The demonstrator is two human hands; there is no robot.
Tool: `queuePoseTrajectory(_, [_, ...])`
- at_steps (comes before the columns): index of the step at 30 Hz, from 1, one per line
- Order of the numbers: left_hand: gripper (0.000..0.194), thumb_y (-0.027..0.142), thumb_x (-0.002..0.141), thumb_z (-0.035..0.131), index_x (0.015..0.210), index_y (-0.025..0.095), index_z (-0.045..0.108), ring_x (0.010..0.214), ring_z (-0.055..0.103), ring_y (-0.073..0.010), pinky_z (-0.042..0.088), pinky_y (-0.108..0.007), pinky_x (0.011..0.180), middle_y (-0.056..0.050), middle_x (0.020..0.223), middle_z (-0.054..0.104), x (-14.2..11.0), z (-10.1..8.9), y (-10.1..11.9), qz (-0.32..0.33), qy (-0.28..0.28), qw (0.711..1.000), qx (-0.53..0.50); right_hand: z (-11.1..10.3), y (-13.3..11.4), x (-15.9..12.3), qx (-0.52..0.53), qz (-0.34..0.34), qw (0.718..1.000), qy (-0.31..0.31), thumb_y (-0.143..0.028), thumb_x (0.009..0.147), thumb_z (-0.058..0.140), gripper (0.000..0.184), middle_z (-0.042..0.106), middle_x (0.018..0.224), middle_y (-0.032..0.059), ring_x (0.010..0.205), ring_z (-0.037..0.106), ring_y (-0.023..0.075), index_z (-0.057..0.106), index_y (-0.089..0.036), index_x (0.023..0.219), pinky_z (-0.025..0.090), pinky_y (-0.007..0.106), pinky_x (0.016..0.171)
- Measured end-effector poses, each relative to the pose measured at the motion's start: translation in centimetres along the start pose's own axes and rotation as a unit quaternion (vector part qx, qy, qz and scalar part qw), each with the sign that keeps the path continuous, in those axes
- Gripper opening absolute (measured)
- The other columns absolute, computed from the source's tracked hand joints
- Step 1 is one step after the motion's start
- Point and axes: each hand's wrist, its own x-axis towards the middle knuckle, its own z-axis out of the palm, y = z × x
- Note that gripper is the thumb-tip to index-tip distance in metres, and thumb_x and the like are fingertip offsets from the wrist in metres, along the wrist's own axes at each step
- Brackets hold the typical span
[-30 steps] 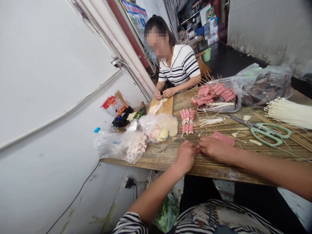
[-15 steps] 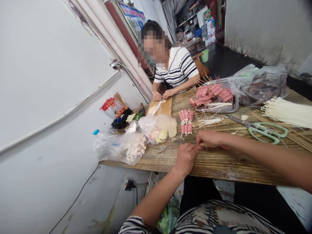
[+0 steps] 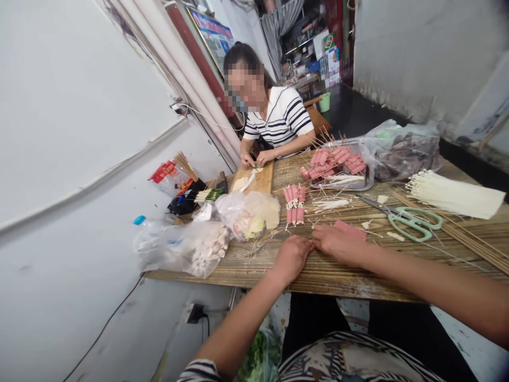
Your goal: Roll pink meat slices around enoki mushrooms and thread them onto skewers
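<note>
My left hand point(image 3: 293, 257) is closed, fingertips pinched low over the wooden table point(image 3: 254, 270). Close against it, my right hand point(image 3: 336, 243) bends its fingers down at the same spot. A flat pink meat slice point(image 3: 352, 230) sticks out behind my right hand, and a bit of pink shows between the fingertips; most of what they grip is hidden. Just beyond lie several pink meat rolls point(image 3: 295, 197) with white mushroom tips poking out. Thin enoki mushrooms point(image 3: 332, 203) are loose beside the rolls.
Green-handled scissors point(image 3: 415, 220) lie right of my hands, near an enoki bunch point(image 3: 445, 193) and wooden skewers point(image 3: 473, 241). A tray point(image 3: 368, 183) holds skewered rolls. Bagged mushrooms point(image 3: 210, 249) stand left. Opposite, a co-worker point(image 3: 278, 122) handles food on a cutting board point(image 3: 264, 180).
The view has shifted a little, so the table contents appear further left. My right hand lies flatter and lower, and more of the pink slice shows behind it. Both hands stay together.
</note>
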Motion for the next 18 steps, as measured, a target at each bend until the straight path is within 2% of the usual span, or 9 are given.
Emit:
queuePoseTrajectory(3, [0.022,0.023,0.094,0.049,0.093,0.013,0.068,0.08,0.066,-0.0203,0.053,-0.034,0.073,-0.009,0.088,0.072,-0.9,0.9,0.7,-0.016,0.063,0.997,0.045,0.2,0.7,0.4,0.006,0.0,1.0,-0.013,-0.024,0.095,0.04,0.033,0.062,0.083,0.0096,0.081,0.049,0.0197,0.066,-0.014,0.079,0.036,0.033,0.074])
queuePoseTrajectory(6, [0.021,0.022,0.095,0.048,0.099,0.012,0.066,0.083,0.068,-0.0198,0.055,-0.033,0.072,-0.01,0.091,0.073,-1.4,1.8,0.9,-0.012,0.131,0.99,0.051,0.8,1.3,0.8,0.026,0.012,0.999,-0.018,-0.027,0.096,0.039,0.036,0.062,0.082,0.0088,0.079,0.05,0.0184,0.066,-0.014,0.077,0.036,0.031,0.072])
queuePoseTrajectory(9, [0.023,0.023,0.096,0.046,0.097,0.015,0.068,0.084,0.068,-0.0184,0.056,-0.032,0.072,-0.009,0.092,0.073,-1.4,2.2,0.6,0.007,0.151,0.987,0.047,1.0,0.8,0.7,0.029,0.04,0.999,0.01,-0.027,0.097,0.038,0.035,0.062,0.084,0.0085,0.083,0.051,0.0191,0.066,-0.014,0.082,0.037,0.031,0.073])
queuePoseTrajectory(11, [0.024,0.023,0.096,0.046,0.099,0.017,0.069,0.086,0.068,-0.018,0.056,-0.032,0.073,-0.008,0.095,0.073,-1.3,2.1,0.5,0.016,0.153,0.988,0.032,0.5,-0.1,-0.2,0.018,0.077,0.996,0.051,-0.027,0.096,0.039,0.03,0.062,0.088,0.0091,0.087,0.052,0.0206,0.066,-0.014,0.091,0.039,0.032,0.076])
queuePoseTrajectory(13, [0.024,0.022,0.096,0.045,0.105,0.019,0.068,0.087,0.068,-0.0165,0.056,-0.031,0.075,-0.007,0.098,0.073,-1.2,1.9,0.4,0.014,0.148,0.989,-0.001,-0.7,-0.7,-2.4,0.008,0.13,0.986,0.109,-0.028,0.096,0.04,0.028,0.063,0.093,0.0102,0.091,0.052,0.0215,0.065,-0.015,0.099,0.04,0.034,0.079])
queuePoseTrajectory(15, [0.025,0.02,0.096,0.045,0.11,0.021,0.066,0.088,0.068,-0.0149,0.055,-0.03,0.078,-0.005,0.099,0.073,-1.2,1.8,0.5,0.008,0.145,0.989,-0.033,-2.3,-0.8,-6.5,-0.008,0.217,0.961,0.174,-0.028,0.096,0.039,0.029,0.064,0.095,0.0111,0.089,0.053,0.0212,0.065,-0.016,0.098,0.041,0.034,0.08])
queuePoseTrajectory(17, [0.025,0.019,0.096,0.046,0.11,0.021,0.067,0.089,0.068,-0.0146,0.055,-0.03,0.08,-0.004,0.099,0.074,-1.2,1.6,0.6,0.006,0.146,0.988,-0.049,-3.7,0.0,-11.8,-0.055,0.359,0.909,0.204,-0.03,0.096,0.038,0.034,0.065,0.089,0.013,0.085,0.054,0.0225,0.066,-0.017,0.082,0.042,0.035,0.077])
queuePoseTrajectory(18, [0.025,0.019,0.096,0.047,0.109,0.021,0.067,0.089,0.068,-0.0148,0.054,-0.031,0.08,-0.004,0.099,0.074,-1.2,1.6,0.6,0.007,0.15,0.987,-0.054,-4.2,0.7,-14.6,-0.096,0.431,0.877,0.189,-0.032,0.095,0.038,0.037,0.064,0.081,0.0146,0.079,0.054,0.0232,0.064,-0.017,0.073,0.042,0.036,0.073])
